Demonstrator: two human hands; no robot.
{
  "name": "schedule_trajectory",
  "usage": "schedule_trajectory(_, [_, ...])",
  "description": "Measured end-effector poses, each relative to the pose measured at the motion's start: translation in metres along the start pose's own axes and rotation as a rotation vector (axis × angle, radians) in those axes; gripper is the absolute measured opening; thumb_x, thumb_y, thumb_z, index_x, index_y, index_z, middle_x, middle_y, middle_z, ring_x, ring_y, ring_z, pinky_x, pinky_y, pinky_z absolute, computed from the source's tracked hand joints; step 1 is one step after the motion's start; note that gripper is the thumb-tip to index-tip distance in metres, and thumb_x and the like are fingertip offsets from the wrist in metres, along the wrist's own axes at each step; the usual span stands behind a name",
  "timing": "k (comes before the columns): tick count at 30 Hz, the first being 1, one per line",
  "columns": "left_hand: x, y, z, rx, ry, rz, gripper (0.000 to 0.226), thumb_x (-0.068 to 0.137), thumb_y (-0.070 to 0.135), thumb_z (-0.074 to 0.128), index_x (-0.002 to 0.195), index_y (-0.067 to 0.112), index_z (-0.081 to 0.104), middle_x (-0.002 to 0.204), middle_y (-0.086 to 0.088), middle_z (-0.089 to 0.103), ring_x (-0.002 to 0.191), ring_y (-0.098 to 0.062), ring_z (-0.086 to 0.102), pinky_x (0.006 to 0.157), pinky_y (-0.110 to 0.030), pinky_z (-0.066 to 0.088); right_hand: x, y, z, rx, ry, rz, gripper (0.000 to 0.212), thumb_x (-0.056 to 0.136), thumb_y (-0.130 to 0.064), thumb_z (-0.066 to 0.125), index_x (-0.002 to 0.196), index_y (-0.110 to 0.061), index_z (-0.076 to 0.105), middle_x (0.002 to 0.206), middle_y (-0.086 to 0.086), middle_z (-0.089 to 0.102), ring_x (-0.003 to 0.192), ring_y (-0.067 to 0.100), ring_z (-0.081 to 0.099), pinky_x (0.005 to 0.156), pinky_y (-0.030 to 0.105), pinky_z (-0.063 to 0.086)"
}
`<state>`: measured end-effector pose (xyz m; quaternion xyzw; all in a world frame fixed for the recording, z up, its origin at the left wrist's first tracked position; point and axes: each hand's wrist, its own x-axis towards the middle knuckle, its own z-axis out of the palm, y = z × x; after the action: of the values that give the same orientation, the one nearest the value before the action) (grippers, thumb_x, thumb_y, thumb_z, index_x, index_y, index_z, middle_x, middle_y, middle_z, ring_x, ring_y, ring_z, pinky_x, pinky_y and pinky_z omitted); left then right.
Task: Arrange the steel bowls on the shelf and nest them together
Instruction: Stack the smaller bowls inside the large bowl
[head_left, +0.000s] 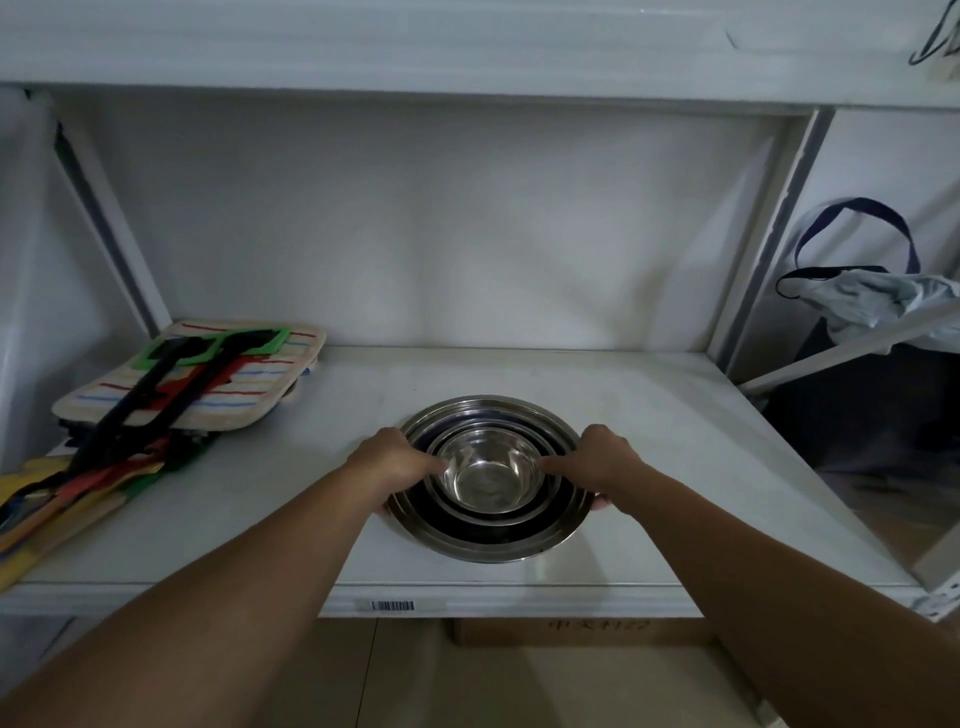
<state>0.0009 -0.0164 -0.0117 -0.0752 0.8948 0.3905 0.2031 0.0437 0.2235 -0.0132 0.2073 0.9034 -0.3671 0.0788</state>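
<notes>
Hands: left hand (390, 456) and right hand (602, 457), bare, clasp opposite rims of the bowls; thumbs hidden beneath.
Bowls: round, polished steel bowls (491, 475), nested, mid-shelf; exact count unclear.
Shelf: matte white shelf (649, 415), barcode label on its front edge.
Left: striped padded cloth (208, 374), corner cut off.

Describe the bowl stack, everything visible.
The bowl stack is a set of shiny steel bowls nested upright, largest outside, smallest in the middle; the exact count is hard to tell. The rims form concentric rings, with dark gaps between them. The inner bowl is bright and looks empty. The stack sits on the white shelf, near its front edge, about mid-width. The left hand and right hand grip opposite sides, fingers reaching over the rims toward the inner bowl.
</notes>
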Motion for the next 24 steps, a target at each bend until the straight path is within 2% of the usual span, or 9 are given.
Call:
schedule_trajectory(3, [0.006, 0.004, 0.000, 0.087, 0.023, 0.021, 0.077, 0.075, 0.041, 0.085, 0.137, 0.005, 0.055, 0.124, -0.018, 0.068, 0.105, -0.036, 0.069, 0.086, -0.049, 0.063, 0.008, -0.008, 0.000, -0.114, -0.007, 0.002, 0.040, 0.082, -0.041, 0.078, 0.098, -0.013, 0.055, 0.087, 0.009, 0.068, 0.072, 0.023, 0.072, 0.058, 0.034, 0.063])
schedule_trajectory(8, [0.020, 0.007, 0.000, 0.242, 0.029, 0.028, 0.079, 0.075, 0.043, 0.087, 0.137, 0.006, 0.057, 0.129, -0.016, 0.067, 0.111, -0.034, 0.067, 0.094, -0.044, 0.059, 0.019, -0.011, -0.001, -0.260, -0.005, -0.013, 0.046, 0.078, -0.042, 0.081, 0.103, -0.014, 0.054, 0.087, 0.008, 0.068, 0.075, 0.027, 0.075, 0.069, 0.041, 0.066])
schedule_trajectory(12, [0.026, 0.012, 0.003, 0.375, 0.045, -0.008, 0.079, 0.074, 0.045, 0.086, 0.137, 0.006, 0.057, 0.131, -0.015, 0.067, 0.114, -0.033, 0.067, 0.094, -0.040, 0.058, 0.022, -0.011, 0.002, -0.350, -0.001, -0.028, 0.045, 0.079, -0.044, 0.080, 0.101, -0.016, 0.052, 0.081, 0.003, 0.061, 0.069, 0.021, 0.066, 0.066, 0.035, 0.061])
schedule_trajectory(19, [0.032, 0.016, 0.007, 0.464, 0.076, -0.044, 0.074, 0.076, 0.046, 0.085, 0.132, 0.005, 0.060, 0.129, -0.015, 0.068, 0.112, -0.034, 0.069, 0.092, -0.039, 0.059, 0.029, -0.014, 0.007, -0.416, 0.023, -0.018, 0.046, 0.077, -0.044, 0.079, 0.102, -0.019, 0.050, 0.083, 0.002, 0.060, 0.079, 0.023, 0.067, 0.080, 0.040, 0.062])
schedule_trajectory(24, [0.030, 0.015, 0.007, 0.486, 0.086, -0.014, 0.071, 0.078, 0.048, 0.083, 0.131, 0.006, 0.061, 0.128, -0.013, 0.069, 0.113, -0.032, 0.068, 0.090, -0.036, 0.056, 0.029, -0.013, 0.009, -0.424, 0.025, -0.017, 0.044, 0.078, -0.043, 0.079, 0.101, -0.019, 0.051, 0.084, 0.002, 0.062, 0.082, 0.023, 0.068, 0.081, 0.039, 0.061])
